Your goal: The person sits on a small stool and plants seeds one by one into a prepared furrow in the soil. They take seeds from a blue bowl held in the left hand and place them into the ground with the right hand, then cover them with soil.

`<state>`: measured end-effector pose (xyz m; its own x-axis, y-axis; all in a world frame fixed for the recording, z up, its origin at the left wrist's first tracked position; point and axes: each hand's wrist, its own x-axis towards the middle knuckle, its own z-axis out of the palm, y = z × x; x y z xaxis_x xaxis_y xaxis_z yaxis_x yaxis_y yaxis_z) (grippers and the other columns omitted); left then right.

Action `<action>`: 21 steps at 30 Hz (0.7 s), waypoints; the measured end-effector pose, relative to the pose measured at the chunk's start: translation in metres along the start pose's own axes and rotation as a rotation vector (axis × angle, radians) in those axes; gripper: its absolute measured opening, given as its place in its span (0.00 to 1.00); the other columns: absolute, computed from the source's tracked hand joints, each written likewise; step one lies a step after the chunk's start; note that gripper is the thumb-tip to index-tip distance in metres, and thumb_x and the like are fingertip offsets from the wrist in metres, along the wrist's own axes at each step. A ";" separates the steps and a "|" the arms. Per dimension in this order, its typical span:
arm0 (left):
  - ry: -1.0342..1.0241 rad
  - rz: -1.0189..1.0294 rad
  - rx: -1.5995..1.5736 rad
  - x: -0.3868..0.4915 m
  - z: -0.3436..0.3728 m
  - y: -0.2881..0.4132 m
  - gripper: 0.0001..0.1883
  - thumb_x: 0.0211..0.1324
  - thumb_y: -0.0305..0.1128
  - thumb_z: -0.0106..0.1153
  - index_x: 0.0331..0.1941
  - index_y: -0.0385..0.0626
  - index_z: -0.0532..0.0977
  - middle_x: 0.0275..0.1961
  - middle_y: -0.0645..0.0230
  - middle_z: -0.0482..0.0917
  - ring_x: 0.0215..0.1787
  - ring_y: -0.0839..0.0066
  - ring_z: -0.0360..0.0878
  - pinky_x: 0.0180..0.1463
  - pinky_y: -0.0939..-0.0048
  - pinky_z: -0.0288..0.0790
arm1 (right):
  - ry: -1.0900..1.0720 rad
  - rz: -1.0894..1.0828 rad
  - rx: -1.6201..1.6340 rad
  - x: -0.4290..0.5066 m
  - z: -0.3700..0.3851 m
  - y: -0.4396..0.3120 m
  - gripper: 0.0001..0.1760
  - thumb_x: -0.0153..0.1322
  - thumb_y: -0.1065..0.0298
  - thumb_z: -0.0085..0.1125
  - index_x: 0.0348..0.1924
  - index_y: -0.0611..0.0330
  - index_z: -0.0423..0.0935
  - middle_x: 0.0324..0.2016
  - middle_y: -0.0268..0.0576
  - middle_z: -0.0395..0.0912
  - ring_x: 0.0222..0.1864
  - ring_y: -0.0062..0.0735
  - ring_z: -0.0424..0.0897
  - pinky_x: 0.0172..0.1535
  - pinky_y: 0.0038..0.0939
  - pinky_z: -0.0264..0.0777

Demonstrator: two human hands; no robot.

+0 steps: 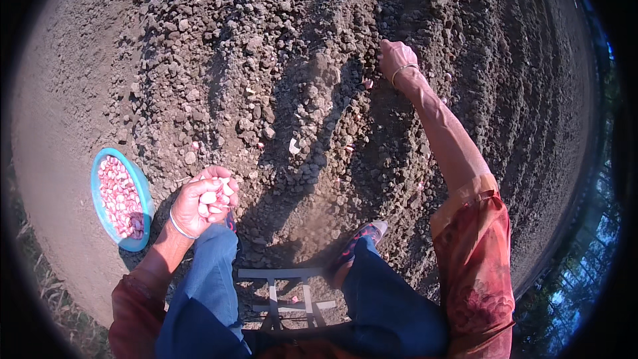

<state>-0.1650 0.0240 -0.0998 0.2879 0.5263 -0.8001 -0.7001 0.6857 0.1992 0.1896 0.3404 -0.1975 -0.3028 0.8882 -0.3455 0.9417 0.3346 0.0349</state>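
My left hand (188, 205) is cupped, palm up, around a small heap of peeled-looking pinkish-white garlic cloves (215, 199). It is over the soil in front of my left knee. Stretched far forward, my right hand (398, 59) is at the tilled soil (344, 25) with its fingers bunched and pointing down. Its fingertips are hidden, so whether it pinches a clove cannot be seen. A loose garlic clove (367, 83) lies on the soil just below and left of that hand. To the left of my left hand, a turquoise plastic basin (148, 209) holds many more cloves (118, 194).
Other cloves lie scattered on the ground, one (195, 145) ahead of my left hand. A low metal-framed stool (279, 273) stands between my legs. My shoe (366, 237) rests on the cloddy soil. Ridges and furrows run forward; dry grass (55, 304) borders the lower left.
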 end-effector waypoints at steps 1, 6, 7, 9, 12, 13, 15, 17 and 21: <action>0.002 0.007 -0.026 0.002 -0.004 -0.002 0.09 0.62 0.29 0.50 0.46 0.47 0.73 0.39 0.57 0.79 0.31 0.70 0.81 0.14 0.79 0.65 | 0.002 0.001 -0.024 0.004 0.002 -0.004 0.09 0.65 0.73 0.57 0.37 0.64 0.82 0.35 0.58 0.83 0.41 0.54 0.84 0.42 0.44 0.80; 0.021 0.009 -0.069 0.015 -0.014 -0.001 0.09 0.62 0.29 0.50 0.46 0.47 0.72 0.39 0.57 0.80 0.30 0.71 0.80 0.13 0.82 0.63 | 0.027 0.040 -0.013 0.021 0.008 -0.007 0.09 0.65 0.70 0.58 0.36 0.62 0.82 0.34 0.55 0.83 0.41 0.55 0.84 0.42 0.44 0.79; 0.026 0.007 -0.079 0.016 -0.015 0.000 0.10 0.62 0.29 0.50 0.46 0.48 0.72 0.39 0.57 0.80 0.30 0.71 0.80 0.13 0.82 0.63 | 0.037 0.070 0.013 0.022 0.010 -0.007 0.08 0.66 0.68 0.59 0.36 0.60 0.82 0.33 0.54 0.84 0.40 0.54 0.84 0.42 0.44 0.79; 0.004 0.018 -0.074 0.017 -0.019 0.003 0.10 0.62 0.29 0.50 0.46 0.48 0.72 0.39 0.57 0.80 0.29 0.72 0.79 0.13 0.82 0.63 | 0.105 0.073 0.077 0.021 0.014 -0.002 0.09 0.66 0.64 0.61 0.34 0.58 0.82 0.31 0.52 0.83 0.39 0.53 0.83 0.41 0.45 0.78; 0.001 0.027 -0.109 0.018 -0.025 0.005 0.09 0.62 0.29 0.50 0.46 0.48 0.73 0.39 0.57 0.79 0.28 0.72 0.79 0.13 0.82 0.63 | 0.186 0.097 0.205 0.018 0.026 0.005 0.11 0.66 0.58 0.63 0.32 0.57 0.81 0.30 0.49 0.83 0.36 0.52 0.83 0.40 0.45 0.77; 0.028 0.025 -0.114 0.018 -0.027 0.004 0.10 0.62 0.29 0.50 0.46 0.48 0.73 0.39 0.57 0.79 0.29 0.72 0.79 0.13 0.82 0.63 | 0.211 0.108 0.257 0.017 0.031 0.007 0.12 0.66 0.57 0.63 0.31 0.57 0.80 0.30 0.49 0.83 0.36 0.51 0.83 0.39 0.45 0.76; 0.026 0.041 -0.114 0.019 -0.029 0.002 0.10 0.62 0.29 0.50 0.46 0.47 0.73 0.40 0.57 0.79 0.29 0.71 0.79 0.13 0.82 0.63 | 0.255 0.127 0.429 0.020 0.042 0.006 0.15 0.66 0.56 0.66 0.33 0.59 0.81 0.28 0.48 0.83 0.33 0.46 0.83 0.38 0.41 0.75; 0.025 0.028 -0.113 0.021 -0.030 0.000 0.10 0.62 0.29 0.49 0.46 0.47 0.73 0.41 0.57 0.79 0.33 0.66 0.80 0.13 0.80 0.64 | 0.252 0.192 0.616 0.024 0.050 0.006 0.16 0.66 0.55 0.67 0.35 0.60 0.81 0.26 0.45 0.83 0.30 0.38 0.83 0.36 0.36 0.76; -0.034 0.018 -0.136 0.026 -0.024 -0.002 0.10 0.62 0.29 0.49 0.46 0.47 0.73 0.42 0.57 0.78 0.35 0.64 0.80 0.12 0.79 0.64 | 0.390 0.055 0.579 0.027 0.055 0.002 0.14 0.64 0.59 0.68 0.36 0.59 0.83 0.26 0.44 0.83 0.29 0.35 0.82 0.36 0.33 0.75</action>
<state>-0.1718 0.0239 -0.1350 0.2948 0.5561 -0.7771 -0.7869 0.6026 0.1327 0.1916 0.3476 -0.2579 -0.1814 0.9834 0.0078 0.8509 0.1610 -0.5000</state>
